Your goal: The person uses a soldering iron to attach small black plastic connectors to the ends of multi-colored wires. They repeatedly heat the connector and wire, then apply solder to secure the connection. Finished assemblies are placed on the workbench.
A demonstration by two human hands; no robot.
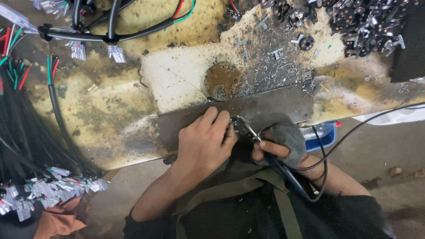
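Observation:
My left hand [203, 141] rests at the near edge of a dark metal plate [274, 104] and pinches a small bundle of coloured wire ends [231, 121] between its fingers. My right hand [281, 141], in a grey fingerless glove, grips a soldering iron [250, 130] whose metal tip points at those wire ends. The iron's black cord [354, 132] loops off to the right.
A stained workbench [106, 110] has a round hole [221, 79] and metal scraps. Black connector parts [367, 22] pile at the top right. Black cables with coloured wires [26, 132] and bagged ends [44, 190] lie left. A blue container [325, 135] sits right.

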